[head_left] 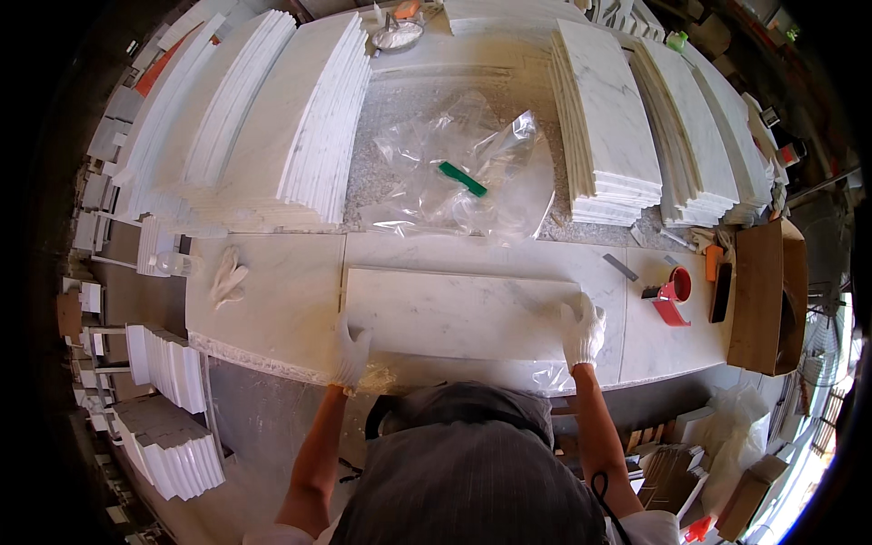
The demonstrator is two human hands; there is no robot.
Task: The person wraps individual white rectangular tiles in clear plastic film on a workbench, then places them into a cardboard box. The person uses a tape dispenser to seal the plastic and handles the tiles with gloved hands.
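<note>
A white marble slab (463, 313) with faint grey veins lies lengthwise in front of me on the worktable. My left hand (351, 352), in a white knit glove, holds its left end near the front corner. At the opposite end, my right hand (584, 331), also gloved, grips the slab's right edge. Parts of the fingers of both hands are hidden at the slab's ends. Clear plastic (551, 375) shows along the table's front edge, close to my right hand.
Stacks of marble slabs stand at the back left (300, 118) and back right (609, 118). Between them lies crumpled clear plastic (409, 204) with a green strip (463, 179). A spare glove (228, 277) rests at left; a red cup (677, 284) and cardboard box (758, 295) are at right.
</note>
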